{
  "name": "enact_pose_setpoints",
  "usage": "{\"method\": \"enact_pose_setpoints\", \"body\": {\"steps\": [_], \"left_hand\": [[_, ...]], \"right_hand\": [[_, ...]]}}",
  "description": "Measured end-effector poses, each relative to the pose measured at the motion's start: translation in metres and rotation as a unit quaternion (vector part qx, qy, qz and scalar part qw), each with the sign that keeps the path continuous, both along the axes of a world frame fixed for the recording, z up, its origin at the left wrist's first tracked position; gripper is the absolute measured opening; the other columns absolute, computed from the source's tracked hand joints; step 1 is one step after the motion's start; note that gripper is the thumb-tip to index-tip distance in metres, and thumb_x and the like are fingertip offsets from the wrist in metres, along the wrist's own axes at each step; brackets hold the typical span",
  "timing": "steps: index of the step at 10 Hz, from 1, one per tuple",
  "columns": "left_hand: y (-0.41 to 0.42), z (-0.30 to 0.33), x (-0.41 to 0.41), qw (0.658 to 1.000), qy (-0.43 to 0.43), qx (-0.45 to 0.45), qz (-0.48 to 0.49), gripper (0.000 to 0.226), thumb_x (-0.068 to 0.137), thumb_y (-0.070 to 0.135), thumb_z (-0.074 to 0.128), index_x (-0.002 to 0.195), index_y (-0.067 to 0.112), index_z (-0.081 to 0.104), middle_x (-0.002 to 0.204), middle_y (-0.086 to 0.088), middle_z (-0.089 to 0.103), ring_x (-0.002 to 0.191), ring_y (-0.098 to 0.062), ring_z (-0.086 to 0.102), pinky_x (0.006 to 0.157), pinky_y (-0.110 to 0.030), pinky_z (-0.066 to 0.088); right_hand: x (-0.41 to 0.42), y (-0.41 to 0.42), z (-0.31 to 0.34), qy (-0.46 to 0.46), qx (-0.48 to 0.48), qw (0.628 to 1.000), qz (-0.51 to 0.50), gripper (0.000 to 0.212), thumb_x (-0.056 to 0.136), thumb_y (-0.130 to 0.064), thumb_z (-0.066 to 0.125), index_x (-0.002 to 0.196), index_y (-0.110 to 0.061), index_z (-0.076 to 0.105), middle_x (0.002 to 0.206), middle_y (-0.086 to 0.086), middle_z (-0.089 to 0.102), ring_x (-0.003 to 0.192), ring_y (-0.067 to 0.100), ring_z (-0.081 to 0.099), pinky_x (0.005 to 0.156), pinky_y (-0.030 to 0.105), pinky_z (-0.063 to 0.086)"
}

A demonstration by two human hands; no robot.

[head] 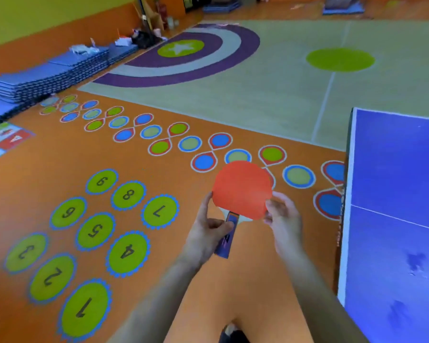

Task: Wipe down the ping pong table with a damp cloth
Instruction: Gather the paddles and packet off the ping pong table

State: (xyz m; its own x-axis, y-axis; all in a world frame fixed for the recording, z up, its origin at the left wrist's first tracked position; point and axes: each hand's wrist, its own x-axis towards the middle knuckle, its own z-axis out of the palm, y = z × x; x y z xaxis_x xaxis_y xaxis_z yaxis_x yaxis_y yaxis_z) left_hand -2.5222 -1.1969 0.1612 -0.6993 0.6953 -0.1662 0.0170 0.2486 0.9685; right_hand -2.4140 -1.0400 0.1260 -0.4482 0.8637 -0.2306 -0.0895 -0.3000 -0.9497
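- The left hand (208, 231) has its fingers (206, 206) curled round the paddle (242, 189) where blade meets handle: thumb on the blue handle, forefinger up along the blade's left edge.
- The right hand (282, 219) pinches the blade's lower right edge, fingers bent over the red rubber, thumb hidden behind it.
- The paddle is held in the air between both hands, red face toward the camera, handle pointing down and toward the person.
- The bench (394, 194), a blue ping pong table with white edge lines and a white centre line, stands just right of the right hand; neither hand touches it.
- Darker patches (415, 262) mark the bench's near surface; whether they are wet I cannot tell.
- Both bare forearms reach in from the bottom edge.
- Under the hands lies an orange floor (183, 268) painted with green numbered circles (94, 231) on the left and a chain of blue, green and red rings (188, 143) running toward the bench.
- Farther off is a pale green court area with a purple and grey arc around a star (181, 48).
- Blue mats (47, 78) are stacked along the left wall.
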Motion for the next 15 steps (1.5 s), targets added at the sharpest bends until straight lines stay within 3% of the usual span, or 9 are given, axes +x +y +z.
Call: {"method": "enact_pose_setpoints", "body": {"steps": [2, 3, 4, 5, 6, 9, 11, 13, 15], "left_hand": [[0.12, 0.016, -0.082, 0.997, -0.027, 0.003, -0.065, 0.078, 0.09, 0.017, 0.072, 0.142, 0.056, 0.03, 0.085, -0.016, 0.068, 0.073, -0.012, 0.06, 0.062, -0.017, 0.048], [0.177, 0.013, -0.119, 0.995, -0.043, 0.011, -0.094, 0.081, 0.089, 0.02, 0.073, 0.146, 0.055, 0.027, 0.092, -0.021, 0.068, 0.077, -0.018, 0.063, 0.066, -0.022, 0.049], [0.253, 0.013, -0.155, 0.988, -0.044, 0.029, -0.144, 0.077, 0.09, 0.015, 0.073, 0.132, 0.065, 0.033, 0.087, -0.026, 0.063, 0.075, -0.017, 0.061, 0.066, -0.021, 0.049], [0.337, 0.003, -0.198, 0.972, -0.1, 0.028, -0.209, 0.085, 0.088, 0.017, 0.075, 0.143, 0.061, 0.028, 0.085, -0.027, 0.061, 0.076, -0.017, 0.06, 0.074, -0.03, 0.048], [0.438, 0.009, -0.233, 0.954, -0.104, 0.021, -0.281, 0.088, 0.083, 0.019, 0.078, 0.144, 0.059, 0.029, 0.077, -0.012, 0.064, 0.073, -0.018, 0.059, 0.072, -0.035, 0.046], [0.676, 0.009, -0.243, 0.891, -0.11, 0.002, -0.441, 0.086, 0.083, 0.017, 0.076, 0.144, 0.057, 0.031, 0.072, -0.013, 0.063, 0.066, -0.015, 0.058, 0.067, -0.032, 0.048], [0.829, -0.019, -0.272, 0.905, -0.086, 0.008, -0.416, 0.08, 0.086, 0.016, 0.075, 0.148, 0.045, 0.035, 0.073, -0.01, 0.06, 0.068, -0.013, 0.059, 0.071, -0.034, 0.048], [1.004, 0.007, -0.33, 0.922, -0.09, 0.001, -0.376, 0.082, 0.088, 0.007, 0.071, 0.153, 0.036, 0.03, 0.07, -0.008, 0.06, 0.062, -0.013, 0.057, 0.057, -0.02, 0.047], [1.152, 0.023, -0.381, 0.922, -0.084, 0.012, -0.377, 0.084, 0.088, 0.017, 0.073, 0.152, 0.044, 0.026, 0.075, -0.01, 0.066, 0.068, -0.014, 0.063, 0.063, -0.026, 0.048]], "right_hand": [[-0.07, 0.113, 0.016, -0.049, 0.055, 0.996, -0.058, 0.022, 0.101, -0.007, 0.065, 0.123, -0.012, 0.067, 0.092, 0.006, 0.071, 0.063, 0.003, 0.063, 0.062, 0.021, 0.053], [-0.097, 0.167, 0.016, -0.057, 0.072, 0.99, -0.108, 0.023, 0.102, -0.009, 0.065, 0.124, -0.017, 0.067, 0.098, 0.004, 0.074, 0.07, 0.001, 0.068, 0.066, 0.025, 0.056], [-0.119, 0.225, 0.014, -0.074, 0.087, 0.984, -0.135, 0.022, 0.103, -0.013, 0.065, 0.123, -0.023, 0.067, 0.101, 0.001, 0.076, 0.077, 0.004, 0.07, 0.069, 0.031, 0.056], [-0.143, 0.298, 0.025, -0.095, 0.1, 0.972, -0.19, 0.021, 0.101, -0.013, 0.065, 0.118, -0.026, 0.069, 0.098, 0.002, 0.075, 0.082, 0.013, 0.069, 0.069, 0.033, 0.053], [-0.159, 0.367, 0.042, -0.108, 0.117, 0.95, -0.267, 0.02, 0.101, -0.011, 0.065, 0.115, -0.024, 0.07, 0.092, 0.003, 0.072, 0.078, 0.016, 0.065, 0.07, 0.033, 0.053], [-0.156, 0.525, 0.044, -0.138, 0.068, 0.883, -0.444, 0.018, 0.104, -0.008, 0.058, 0.119, -0.015, 0.067, 0.098, 0.008, 0.07, 0.063, 0.006, 0.066, 0.054, 0.013, 0.048], [-0.197, 0.673, 0.021, -0.129, 0.051, 0.873, -0.467, 0.019, 0.104, -0.013, 0.06, 0.12, -0.017, 0.068, 0.1, 0.009, 0.072, 0.069, 0.009, 0.068, 0.057, 0.011, 0.048], [-0.248, 0.864, 0.031, -0.128, 0.075, 0.898, -0.415, 0.018, 0.102, -0.009, 0.063, 0.117, -0.018, 0.069, 0.089, 0.003, 0.07, 0.067, 0.009, 0.069, 0.062, 0.019, 0.05], [-0.302, 1.023, 0.044, -0.123, 0.093, 0.895, -0.418, 0.018, 0.104, -0.014, 0.063, 0.116, -0.026, 0.068, 0.093, 0.002, 0.072, 0.072, 0.007, 0.067, 0.059, 0.024, 0.052]]}}
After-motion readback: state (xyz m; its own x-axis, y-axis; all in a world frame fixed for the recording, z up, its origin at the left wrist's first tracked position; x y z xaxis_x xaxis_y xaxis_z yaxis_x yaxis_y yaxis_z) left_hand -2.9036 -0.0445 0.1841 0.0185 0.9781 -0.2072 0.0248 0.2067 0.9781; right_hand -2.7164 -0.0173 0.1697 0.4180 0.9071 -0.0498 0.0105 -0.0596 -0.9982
